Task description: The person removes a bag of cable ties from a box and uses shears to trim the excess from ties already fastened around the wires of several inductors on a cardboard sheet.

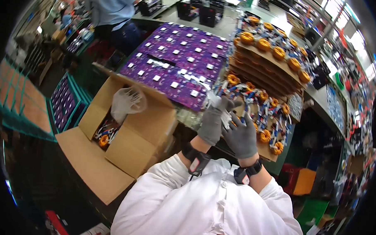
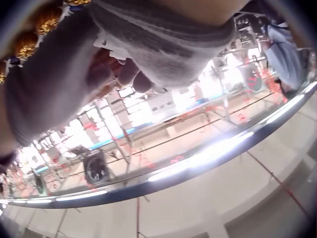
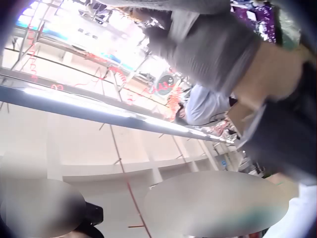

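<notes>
In the head view my gloved left hand (image 1: pixel 211 124) is raised in front of my chest, holding a small bunch of thin white strips (image 1: pixel 225 119) against its palm. A piece of clear plastic (image 1: pixel 214 99) shows by its fingers. Close on the right is my gloved right hand (image 1: pixel 242 138), fingers spread and loosely bent, with the tips right at the strips. White ends (image 2: pixel 111 48) of the bunch peek out between both gloves in the left wrist view. Blur hides most of the fingers in the right wrist view, where the right glove (image 3: pixel 210 52) fills the top.
Purple sheets with white squares (image 1: pixel 173 63) cover the table ahead. Orange ring coils with wires (image 1: pixel 265 136) lie on cardboard at right, beside a layered stack (image 1: pixel 260 72). An open carton (image 1: pixel 150 124) with a plastic bag (image 1: pixel 128 103) stands left. A person (image 1: pixel 111 9) works beyond.
</notes>
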Tool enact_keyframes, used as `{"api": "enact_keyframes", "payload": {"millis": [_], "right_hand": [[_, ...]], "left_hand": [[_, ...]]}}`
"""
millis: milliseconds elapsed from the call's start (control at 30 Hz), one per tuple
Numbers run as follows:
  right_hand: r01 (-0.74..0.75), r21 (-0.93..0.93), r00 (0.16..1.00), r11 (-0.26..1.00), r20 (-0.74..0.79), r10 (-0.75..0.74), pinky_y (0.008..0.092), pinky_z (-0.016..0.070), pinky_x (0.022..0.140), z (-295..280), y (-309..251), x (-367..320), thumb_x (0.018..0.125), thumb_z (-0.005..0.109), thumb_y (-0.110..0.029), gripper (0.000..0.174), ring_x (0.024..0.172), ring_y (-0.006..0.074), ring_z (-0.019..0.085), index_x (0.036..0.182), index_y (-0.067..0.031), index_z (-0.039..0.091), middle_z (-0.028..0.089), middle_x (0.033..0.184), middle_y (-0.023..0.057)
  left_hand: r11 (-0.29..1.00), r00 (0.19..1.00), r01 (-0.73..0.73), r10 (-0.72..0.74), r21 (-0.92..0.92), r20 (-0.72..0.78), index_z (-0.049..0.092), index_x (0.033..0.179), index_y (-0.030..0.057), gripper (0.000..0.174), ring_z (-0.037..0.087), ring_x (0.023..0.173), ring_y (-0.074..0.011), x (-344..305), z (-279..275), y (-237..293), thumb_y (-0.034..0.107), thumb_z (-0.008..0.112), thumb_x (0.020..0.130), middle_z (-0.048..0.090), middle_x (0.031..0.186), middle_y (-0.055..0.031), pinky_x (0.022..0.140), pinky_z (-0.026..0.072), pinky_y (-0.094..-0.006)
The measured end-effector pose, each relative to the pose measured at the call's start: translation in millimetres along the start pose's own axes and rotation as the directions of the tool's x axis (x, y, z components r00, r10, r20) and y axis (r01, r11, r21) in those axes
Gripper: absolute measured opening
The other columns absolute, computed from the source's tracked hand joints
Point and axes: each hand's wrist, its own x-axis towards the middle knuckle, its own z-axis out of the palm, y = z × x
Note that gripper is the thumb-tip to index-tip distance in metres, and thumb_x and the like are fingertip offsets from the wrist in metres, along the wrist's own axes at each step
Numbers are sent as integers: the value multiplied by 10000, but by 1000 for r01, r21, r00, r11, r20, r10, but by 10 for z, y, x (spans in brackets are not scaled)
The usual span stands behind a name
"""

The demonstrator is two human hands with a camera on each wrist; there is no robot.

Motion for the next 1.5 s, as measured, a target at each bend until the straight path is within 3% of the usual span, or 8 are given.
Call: {"api": "enact_keyframes", "payload": {"millis": [333,400,467,700,1133,1233,1333,1500], "right_hand": [[192,123,974,974,102,-204,370,447,910,-449,-973,-727,921,439,-534,509,980,243,566,1040,-58,576,600,1040,98],[553,-814,750,-179,580,-320,325,383,964,-656,-1154,-812,915,502,-477,461,1013,202,542,1077,-48,551,587,1036,86],[267,-407,949,874,268,-166,296,348,976,-930,-1373,-782,915,516,-429,481,1024,164,516,1178,-27,517,564,1045,66],[304,-864,952,402,264,-152,231,468,693,-710,-2035,-1147,834,672,-171,320,748,109,578,1076,28,610,610,797,18],[437,-784,798,441,112,-592,174,390,550,-339,-1701,-705,860,627,-96,144,645,19,497,952,12,650,595,756,-16],[595,-790,439,-148,474,-764,239,473,608,-435,-1564,-562,808,669,-46,139,674,121,584,945,-23,667,638,789,39],[439,-408,364,-801,895,-257,339,511,755,-477,-1418,-487,697,739,-124,220,890,248,614,913,-132,699,646,1013,73],[522,-734,514,-434,677,-527,392,388,971,-399,-1196,-472,771,689,-224,362,1142,272,495,1113,-124,622,555,1216,59]], "left_hand": [[548,909,-416,243,726,338,637,1092,39,268,538,792,-75,-91,973,-1278,245,556,940,607,870,5,670,437,-248],[694,987,-155,74,703,145,658,1017,40,239,568,749,-86,-196,1208,-1266,244,565,933,620,815,-2,665,448,-239],[880,1000,9,-9,476,-2,660,861,38,272,554,697,-79,-259,1395,-1204,280,560,933,615,777,1,625,435,-227],[762,895,309,-436,570,97,551,766,47,341,520,576,-147,-365,1351,-1298,317,464,955,529,643,-42,557,428,-270],[753,810,394,-556,527,189,524,782,37,313,490,546,-143,81,882,-897,284,469,967,485,638,-36,517,401,-274],[805,740,572,-590,158,325,560,963,-4,408,566,688,-176,237,546,-942,377,414,986,571,801,-87,630,466,-302],[840,805,541,-530,38,267,543,1130,-6,459,610,925,-204,284,588,-893,404,396,986,614,993,-109,819,507,-335],[937,908,336,-295,-98,297,553,1116,33,329,596,1032,-189,514,240,-1077,306,414,996,607,1118,-100,940,473,-352]]}}
